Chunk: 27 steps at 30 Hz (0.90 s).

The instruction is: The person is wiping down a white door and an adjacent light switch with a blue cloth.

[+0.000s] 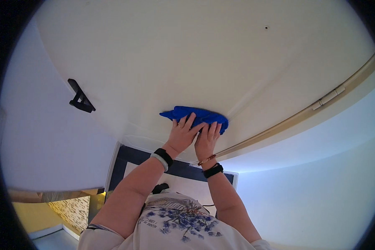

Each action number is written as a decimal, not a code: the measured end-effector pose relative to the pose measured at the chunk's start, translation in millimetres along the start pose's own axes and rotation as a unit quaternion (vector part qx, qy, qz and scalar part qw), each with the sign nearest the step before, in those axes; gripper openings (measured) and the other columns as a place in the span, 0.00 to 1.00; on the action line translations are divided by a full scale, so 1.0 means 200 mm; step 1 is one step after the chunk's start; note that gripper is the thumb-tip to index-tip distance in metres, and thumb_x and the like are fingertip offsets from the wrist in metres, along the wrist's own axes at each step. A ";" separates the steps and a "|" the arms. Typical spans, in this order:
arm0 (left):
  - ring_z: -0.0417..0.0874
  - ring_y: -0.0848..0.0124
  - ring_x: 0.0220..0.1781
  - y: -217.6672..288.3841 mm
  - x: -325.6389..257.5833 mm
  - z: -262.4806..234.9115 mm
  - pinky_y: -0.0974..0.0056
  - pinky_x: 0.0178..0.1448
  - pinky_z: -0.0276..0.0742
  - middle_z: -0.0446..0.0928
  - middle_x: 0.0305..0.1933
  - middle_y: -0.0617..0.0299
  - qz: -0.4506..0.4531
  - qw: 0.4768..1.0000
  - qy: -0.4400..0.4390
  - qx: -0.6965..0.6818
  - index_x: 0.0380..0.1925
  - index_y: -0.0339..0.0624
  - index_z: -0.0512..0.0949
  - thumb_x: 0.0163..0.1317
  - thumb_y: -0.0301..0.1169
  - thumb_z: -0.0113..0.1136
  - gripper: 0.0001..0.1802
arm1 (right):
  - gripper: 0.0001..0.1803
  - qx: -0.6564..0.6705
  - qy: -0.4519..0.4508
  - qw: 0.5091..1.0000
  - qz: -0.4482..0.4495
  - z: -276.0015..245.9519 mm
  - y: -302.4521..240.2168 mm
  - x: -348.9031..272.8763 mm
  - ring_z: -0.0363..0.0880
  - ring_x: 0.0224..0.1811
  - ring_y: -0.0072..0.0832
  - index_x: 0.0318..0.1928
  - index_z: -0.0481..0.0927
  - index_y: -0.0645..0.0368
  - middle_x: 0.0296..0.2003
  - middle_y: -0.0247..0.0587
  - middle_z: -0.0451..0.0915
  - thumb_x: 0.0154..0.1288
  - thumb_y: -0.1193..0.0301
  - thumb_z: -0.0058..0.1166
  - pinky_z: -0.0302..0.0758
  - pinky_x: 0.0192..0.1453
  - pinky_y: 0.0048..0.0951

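Observation:
A bunched blue cloth (204, 114) lies pressed against the lower part of a cream-white door (187, 54). My left hand (182, 135) rests on the cloth's near edge, its fingers spread over the folds and holding it to the door. Beside it, my right hand (207, 136) holds the cloth's right end, fingers close together and pointing away from me. The two hands almost touch at the thumbs. Dark bands circle both wrists, with a pale band on the left and a beaded bracelet on the right. The palms' undersides are hidden.
A black door handle (81, 96) sticks out at the left. Along the right edge of the door runs a frame with a hinge (329, 98). Below my hands is a dark-bordered floor (141, 156) with pale tile. White walls (312, 200) stand at both sides.

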State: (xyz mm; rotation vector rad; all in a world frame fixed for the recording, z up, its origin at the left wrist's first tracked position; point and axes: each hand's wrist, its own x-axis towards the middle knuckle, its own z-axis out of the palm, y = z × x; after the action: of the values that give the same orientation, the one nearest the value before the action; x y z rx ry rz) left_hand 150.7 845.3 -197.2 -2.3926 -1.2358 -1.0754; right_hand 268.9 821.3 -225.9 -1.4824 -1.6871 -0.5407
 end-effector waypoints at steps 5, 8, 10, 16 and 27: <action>0.65 0.45 0.57 0.01 -0.06 0.01 0.37 0.53 0.62 0.61 0.62 0.44 -0.018 0.999 -0.035 -0.009 0.53 0.59 0.71 0.54 0.36 0.59 0.23 | 0.24 0.014 -0.061 0.998 -0.024 -0.03 0.00 -0.04 0.48 0.68 0.59 0.58 0.66 0.65 0.65 0.56 0.52 0.59 0.79 0.47 0.53 0.66 0.55; 0.63 0.48 0.60 -0.07 -0.13 -0.05 0.37 0.55 0.62 0.58 0.65 0.47 -0.016 0.999 -0.013 -0.030 0.54 0.58 0.71 0.55 0.36 0.58 0.24 | 0.23 0.054 -0.067 0.996 0.032 -0.08 -0.20 -0.02 0.48 0.69 0.56 0.59 0.66 0.64 0.66 0.54 0.53 0.61 0.80 0.44 0.52 0.68 0.52; 0.62 0.52 0.62 -0.06 -0.09 -0.11 0.37 0.55 0.63 0.58 0.66 0.51 -0.026 0.999 0.014 -0.042 0.55 0.59 0.71 0.56 0.35 0.58 0.24 | 0.23 0.071 -0.052 0.996 0.012 -0.13 -0.23 0.05 0.49 0.69 0.55 0.60 0.65 0.64 0.66 0.53 0.53 0.62 0.80 0.44 0.51 0.68 0.50; 0.57 0.43 0.65 -0.08 0.24 -0.40 0.33 0.59 0.57 0.52 0.69 0.47 -0.048 0.989 0.113 -0.085 0.60 0.56 0.67 0.52 0.31 0.61 0.31 | 0.24 0.095 0.048 0.992 -0.074 -0.32 -0.34 0.47 0.52 0.68 0.51 0.62 0.64 0.60 0.66 0.49 0.58 0.64 0.76 0.44 0.49 0.68 0.49; 0.55 0.43 0.66 -0.19 0.51 -0.60 0.29 0.59 0.52 0.49 0.71 0.47 -0.039 0.962 0.263 -0.060 0.59 0.60 0.68 0.52 0.32 0.61 0.31 | 0.27 0.037 0.156 0.979 -0.125 -0.31 -0.51 0.81 0.53 0.68 0.47 0.62 0.66 0.53 0.66 0.39 0.59 0.61 0.71 0.50 0.47 0.65 0.53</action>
State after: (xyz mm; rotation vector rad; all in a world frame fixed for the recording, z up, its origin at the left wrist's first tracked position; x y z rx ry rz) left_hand 97.4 868.7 -45.5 -1.9438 -1.0971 -1.7101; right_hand 191.8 850.5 -41.7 -1.0741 -1.6302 -0.7910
